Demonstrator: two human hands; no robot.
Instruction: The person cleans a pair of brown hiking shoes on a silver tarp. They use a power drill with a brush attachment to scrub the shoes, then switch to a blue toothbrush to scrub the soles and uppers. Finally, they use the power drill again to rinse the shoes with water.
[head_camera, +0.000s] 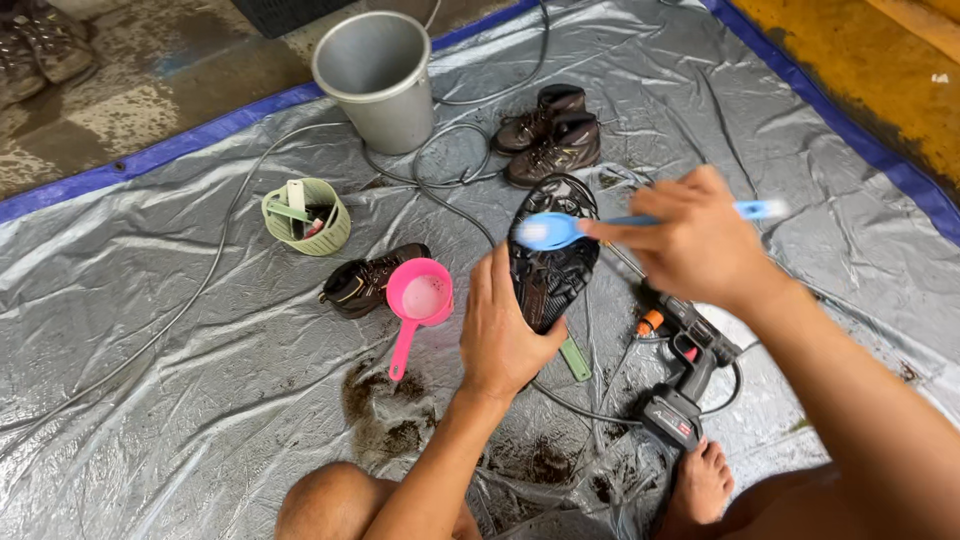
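Over the silver tarp (150, 300) where you sit, your left hand (505, 330) grips a dark boot (550, 255) from below, fingers wrapped around its heel end, so the muddy tread faces up toward you. Your right hand (695, 245) is clenched around the handle of a blue brush (555, 230), whose head rests against the upper part of the sole. Just left of the boot, a pink scoop (420, 300) lies on the tarp beside another dark boot (365, 282) on its side. Farther out, a pair of brown boots (550, 135) stands near a grey metal bucket (378, 80), and a small green basket (305, 215) sits to the left. A spray gun (685, 365) with an orange fitting lies by your right foot (702, 485), and hoses (440, 175) snake across the tarp.
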